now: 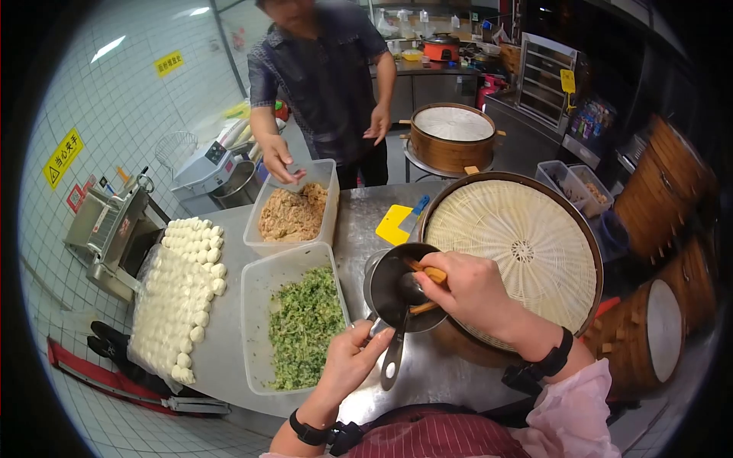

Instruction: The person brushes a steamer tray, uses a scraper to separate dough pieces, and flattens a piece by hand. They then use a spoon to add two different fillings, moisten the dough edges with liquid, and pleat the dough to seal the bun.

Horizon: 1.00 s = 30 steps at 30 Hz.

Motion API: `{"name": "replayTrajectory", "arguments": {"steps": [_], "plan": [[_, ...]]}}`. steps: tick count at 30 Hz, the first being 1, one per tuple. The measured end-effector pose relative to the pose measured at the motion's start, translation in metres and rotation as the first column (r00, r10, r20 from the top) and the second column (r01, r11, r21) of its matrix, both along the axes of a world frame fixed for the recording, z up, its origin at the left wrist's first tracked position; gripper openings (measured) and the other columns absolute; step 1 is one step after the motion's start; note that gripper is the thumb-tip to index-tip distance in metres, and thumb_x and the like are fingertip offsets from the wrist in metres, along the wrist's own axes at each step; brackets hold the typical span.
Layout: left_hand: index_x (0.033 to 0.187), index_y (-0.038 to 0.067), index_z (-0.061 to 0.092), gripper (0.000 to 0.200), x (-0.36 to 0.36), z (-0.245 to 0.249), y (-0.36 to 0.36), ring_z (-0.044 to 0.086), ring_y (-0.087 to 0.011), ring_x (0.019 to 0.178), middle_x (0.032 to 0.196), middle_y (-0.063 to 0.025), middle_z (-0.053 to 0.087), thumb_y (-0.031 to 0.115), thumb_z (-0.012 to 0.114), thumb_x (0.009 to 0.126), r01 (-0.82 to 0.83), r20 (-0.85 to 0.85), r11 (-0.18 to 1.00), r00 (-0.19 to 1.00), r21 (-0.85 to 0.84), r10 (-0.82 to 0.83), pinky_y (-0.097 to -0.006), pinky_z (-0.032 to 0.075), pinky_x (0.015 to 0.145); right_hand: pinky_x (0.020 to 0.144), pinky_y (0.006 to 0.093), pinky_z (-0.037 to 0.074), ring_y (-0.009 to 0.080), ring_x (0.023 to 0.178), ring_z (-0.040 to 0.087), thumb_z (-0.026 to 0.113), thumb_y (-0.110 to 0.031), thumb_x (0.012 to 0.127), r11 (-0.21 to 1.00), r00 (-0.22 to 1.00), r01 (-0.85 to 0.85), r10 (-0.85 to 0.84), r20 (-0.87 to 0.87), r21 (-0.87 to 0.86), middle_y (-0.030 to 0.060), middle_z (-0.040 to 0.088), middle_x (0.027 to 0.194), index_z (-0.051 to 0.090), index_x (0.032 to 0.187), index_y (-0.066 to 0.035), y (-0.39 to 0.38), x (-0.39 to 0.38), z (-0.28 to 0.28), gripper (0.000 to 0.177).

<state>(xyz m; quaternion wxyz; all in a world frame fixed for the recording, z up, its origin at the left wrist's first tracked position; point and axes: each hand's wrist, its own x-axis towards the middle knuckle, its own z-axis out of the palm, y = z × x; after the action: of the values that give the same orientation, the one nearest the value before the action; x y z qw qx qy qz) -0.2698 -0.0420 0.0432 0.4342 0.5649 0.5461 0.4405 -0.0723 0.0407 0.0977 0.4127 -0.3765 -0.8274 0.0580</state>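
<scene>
A dark metal bowl [382, 286] is in front of me above the steel table. My left hand [353, 359] is closed at its near left edge, fingers and thumb pinched on the metal there. My right hand [473, 286] is wrapped around a wooden-handled tool [435, 275] that reaches into the bowl; its working end is hidden. A spoon [392, 360] leans in the bowl, its dark handle sticking out over the near rim beside my left fingers. Right of the bowl is a big round steamer [519, 244] with a woven mat inside.
A tub of chopped green filling [256, 336] and a tub of meat filling [328, 210] stand left. Beyond them lie many dough pieces [195, 267], partly under plastic. A yellow scraper [393, 224] lies behind the bowl. Another person [317, 84] reaches over the meat tub.
</scene>
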Motion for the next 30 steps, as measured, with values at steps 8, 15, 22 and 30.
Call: {"name": "replayTrajectory", "arguments": {"steps": [8,15,22,30], "plan": [[0.074,-0.002,0.059,0.031,0.004,-0.003,0.008,0.042,-0.0079,0.056,0.060,-0.0013,0.047,0.026,0.062,0.087,-0.003,0.002,1.000,1.000,0.009,0.003,-0.0269,0.035,0.050,0.051,0.0321,0.047,0.0249,0.052,0.061,0.062,-0.023,0.082,0.900,0.946,-0.042,-0.105,-0.308,-0.433,0.0103,0.061,0.061,0.061,0.081,-0.006,0.007,0.002,0.001,0.017],[0.083,0.002,0.060,0.018,-0.005,-0.003,0.019,0.057,-0.0078,0.069,0.071,0.0014,0.056,0.019,0.061,0.087,0.135,-0.096,0.990,0.986,-0.033,-0.137,-0.0207,0.043,0.062,0.056,0.0343,0.048,0.0266,0.061,0.063,0.061,-0.024,0.083,0.984,0.997,0.072,-0.069,0.024,-0.164,0.0108,0.063,0.068,0.061,0.085,-0.007,0.006,0.019,0.013,0.017],[0.071,-0.002,0.054,0.026,0.016,0.029,0.019,0.042,-0.0151,0.054,0.060,-0.0071,0.044,0.018,0.063,0.085,0.099,-0.255,0.974,0.966,0.203,-0.045,-0.0296,0.035,0.050,0.054,0.0311,0.048,0.0217,0.057,0.063,0.062,-0.018,0.083,0.974,0.985,-0.031,-0.009,-0.174,-0.224,0.0107,0.063,0.066,0.062,0.086,-0.004,0.001,0.028,0.015,0.015],[0.074,-0.001,0.059,0.030,0.032,0.006,0.029,0.046,-0.0063,0.061,0.065,-0.0010,0.055,0.025,0.063,0.087,0.209,0.105,0.977,0.973,-0.035,-0.204,-0.0247,0.038,0.053,0.051,0.0222,0.043,0.0060,0.055,0.055,0.062,-0.018,0.086,0.874,0.931,-0.201,0.029,-0.365,-0.443,0.0041,0.062,0.065,0.065,0.091,-0.001,0.001,0.051,0.019,0.018]]}}
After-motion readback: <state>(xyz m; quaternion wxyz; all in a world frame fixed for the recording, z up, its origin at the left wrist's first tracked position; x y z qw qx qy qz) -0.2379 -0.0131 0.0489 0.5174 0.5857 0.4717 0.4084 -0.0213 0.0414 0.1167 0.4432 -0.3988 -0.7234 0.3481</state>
